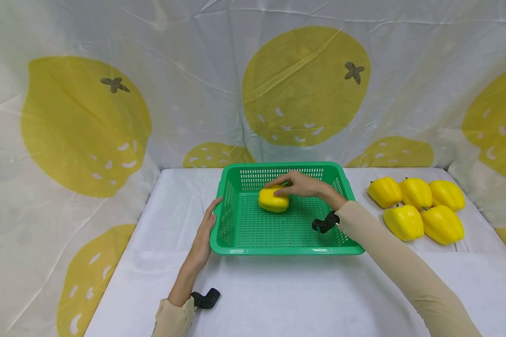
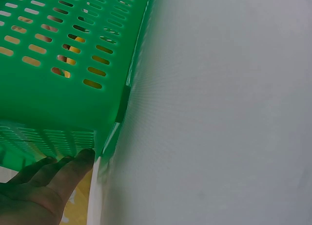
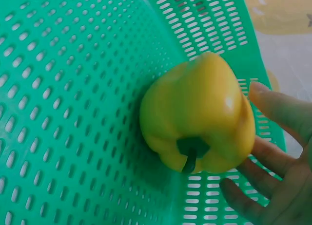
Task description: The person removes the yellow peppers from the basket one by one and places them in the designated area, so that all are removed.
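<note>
A yellow bell pepper [image 1: 274, 200] lies inside a green plastic basket [image 1: 286, 251], left of its middle. Over the pepper is my right hand [image 1: 300, 184]. In the right wrist view the pepper [image 3: 200, 113] shows its dark green stem, and the right hand's fingers [image 3: 265, 161] are spread beside it; the thumb stands slightly apart from its skin. My left hand [image 1: 202, 238] rests against the basket's left side. Seen from the left wrist, the left hand [image 2: 44, 191] has its fingers extended along the basket's perforated end wall [image 2: 53, 142].
Several more yellow bell peppers [image 1: 404, 222] lie grouped in two rows on the white cloth [image 1: 278, 295], right of the basket. Behind the table hangs a pale curtain [image 1: 198, 93] printed with big yellow lemons. Black wrist devices [image 1: 325, 222] are on both wrists.
</note>
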`<state>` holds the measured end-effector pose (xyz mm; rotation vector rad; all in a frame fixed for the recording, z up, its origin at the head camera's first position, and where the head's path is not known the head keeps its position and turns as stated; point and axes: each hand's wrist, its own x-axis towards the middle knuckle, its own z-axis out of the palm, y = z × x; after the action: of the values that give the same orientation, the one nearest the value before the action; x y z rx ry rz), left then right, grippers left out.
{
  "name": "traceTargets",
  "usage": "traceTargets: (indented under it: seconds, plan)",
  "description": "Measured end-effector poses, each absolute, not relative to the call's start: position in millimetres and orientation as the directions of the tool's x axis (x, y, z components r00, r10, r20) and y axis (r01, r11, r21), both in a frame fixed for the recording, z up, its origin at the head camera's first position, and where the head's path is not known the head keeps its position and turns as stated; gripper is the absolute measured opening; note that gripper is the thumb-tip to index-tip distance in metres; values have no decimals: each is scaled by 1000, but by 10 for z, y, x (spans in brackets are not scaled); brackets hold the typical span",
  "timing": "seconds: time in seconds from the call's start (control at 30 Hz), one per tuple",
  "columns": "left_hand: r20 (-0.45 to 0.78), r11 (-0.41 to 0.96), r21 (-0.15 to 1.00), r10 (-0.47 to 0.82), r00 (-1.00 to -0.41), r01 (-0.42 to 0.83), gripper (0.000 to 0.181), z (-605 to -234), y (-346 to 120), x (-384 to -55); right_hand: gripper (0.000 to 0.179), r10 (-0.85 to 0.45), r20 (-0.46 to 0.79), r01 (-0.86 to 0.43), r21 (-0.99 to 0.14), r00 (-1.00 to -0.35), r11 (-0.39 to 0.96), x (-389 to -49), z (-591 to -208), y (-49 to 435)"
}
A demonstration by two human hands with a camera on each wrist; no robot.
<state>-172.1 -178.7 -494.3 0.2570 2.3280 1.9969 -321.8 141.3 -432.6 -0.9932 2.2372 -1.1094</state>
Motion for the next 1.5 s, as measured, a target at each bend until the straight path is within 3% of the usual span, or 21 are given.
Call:
traceTargets:
  seconds: [0.23,0.6,1.5]
  plan:
    - [47,146,987,168,-985,72,48,-4941,-1788,-1715,49,-720,-74,-385,-805,-690,451,-3215,-4287,1432]
    - [57,140,987,174,-983,82,48,-4913,-1784,-1700,59,-701,-79,-354,-820,-708,450,-3157,-4321,1443]
    - [49,144,987,169,-984,74,49,-4921,-1786,-1702,57,-757,-60,-413,-808,-651,420,-3195,-4311,1429]
